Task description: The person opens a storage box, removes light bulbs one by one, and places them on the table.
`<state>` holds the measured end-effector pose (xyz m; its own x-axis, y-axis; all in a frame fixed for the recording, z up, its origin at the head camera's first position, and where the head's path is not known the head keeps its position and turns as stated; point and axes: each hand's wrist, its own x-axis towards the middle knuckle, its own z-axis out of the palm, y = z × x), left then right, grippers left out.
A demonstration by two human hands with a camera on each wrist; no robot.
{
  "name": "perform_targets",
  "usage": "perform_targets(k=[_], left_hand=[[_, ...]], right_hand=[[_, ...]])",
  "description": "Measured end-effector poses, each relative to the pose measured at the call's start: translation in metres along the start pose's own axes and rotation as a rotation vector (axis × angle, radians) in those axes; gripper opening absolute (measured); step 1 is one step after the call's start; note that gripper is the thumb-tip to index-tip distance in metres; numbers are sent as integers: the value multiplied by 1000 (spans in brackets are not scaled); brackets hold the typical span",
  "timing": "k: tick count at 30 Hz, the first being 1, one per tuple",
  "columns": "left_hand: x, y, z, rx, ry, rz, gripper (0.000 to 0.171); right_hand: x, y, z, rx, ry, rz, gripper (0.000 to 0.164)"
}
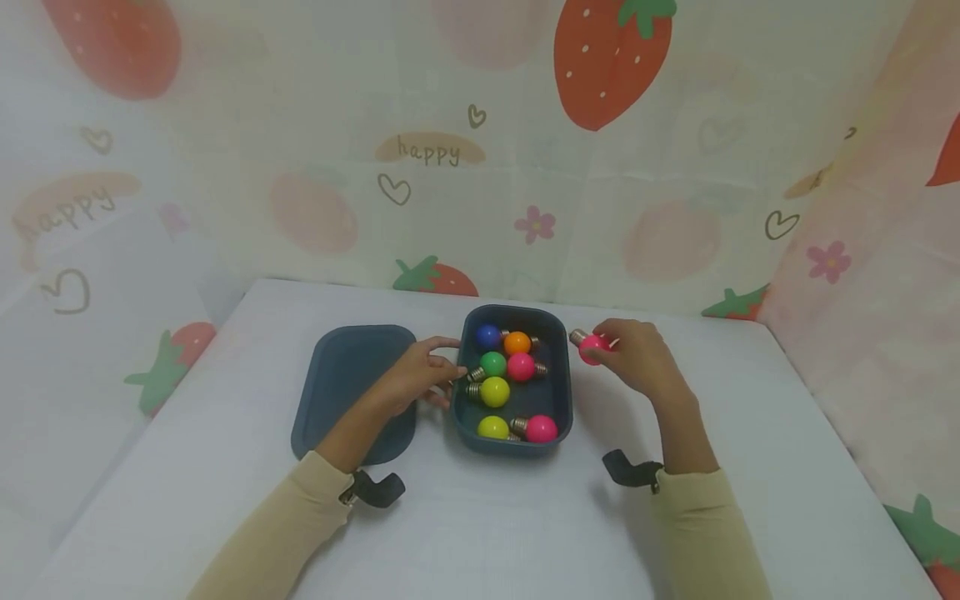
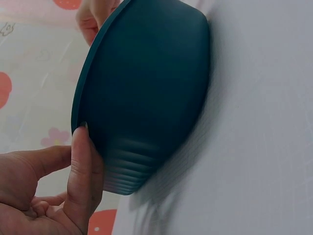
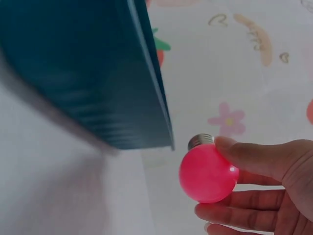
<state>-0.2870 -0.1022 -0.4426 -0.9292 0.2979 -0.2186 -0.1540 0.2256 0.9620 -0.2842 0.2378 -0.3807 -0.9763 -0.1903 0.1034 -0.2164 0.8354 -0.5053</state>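
Note:
My right hand (image 1: 636, 357) holds a pink light bulb (image 3: 208, 174) between thumb and fingers, just right of the dark blue plastic box (image 1: 513, 447). The bulb's metal screw base points up and toward the box in the head view. At the box's left side, my left hand (image 1: 416, 372) grips the rim with bent fingers, as the left wrist view shows. Inside the open box lie several round bulbs: a blue bulb (image 1: 488, 337), an orange bulb (image 1: 517, 342), a green bulb (image 1: 492, 364), a yellow bulb (image 1: 495, 392) and a pink bulb (image 1: 542, 429) among them.
The matching blue lid (image 1: 337, 367) lies flat on the white table (image 1: 480, 533) left of the box, partly beneath my left forearm. A strawberry-print cloth (image 1: 525, 150) hangs behind the table and along its sides. Black straps with mounts are on both wrists.

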Motion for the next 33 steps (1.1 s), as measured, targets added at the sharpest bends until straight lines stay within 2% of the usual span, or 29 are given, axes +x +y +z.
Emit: perform_targets(k=[9, 15, 25, 33], left_hand=[[0, 0, -1, -1, 5, -15, 63], [0, -1, -2, 2, 1, -11, 63], [0, 0, -2, -11, -10, -5, 64], [1, 0, -2, -13, -12, -7, 64]], right_hand=[[4, 16, 5, 5, 71, 47, 37], [6, 25, 10, 22, 102, 85, 43], [10, 40, 21, 46, 88, 158, 46], [12, 44, 25, 56, 65, 187, 47]])
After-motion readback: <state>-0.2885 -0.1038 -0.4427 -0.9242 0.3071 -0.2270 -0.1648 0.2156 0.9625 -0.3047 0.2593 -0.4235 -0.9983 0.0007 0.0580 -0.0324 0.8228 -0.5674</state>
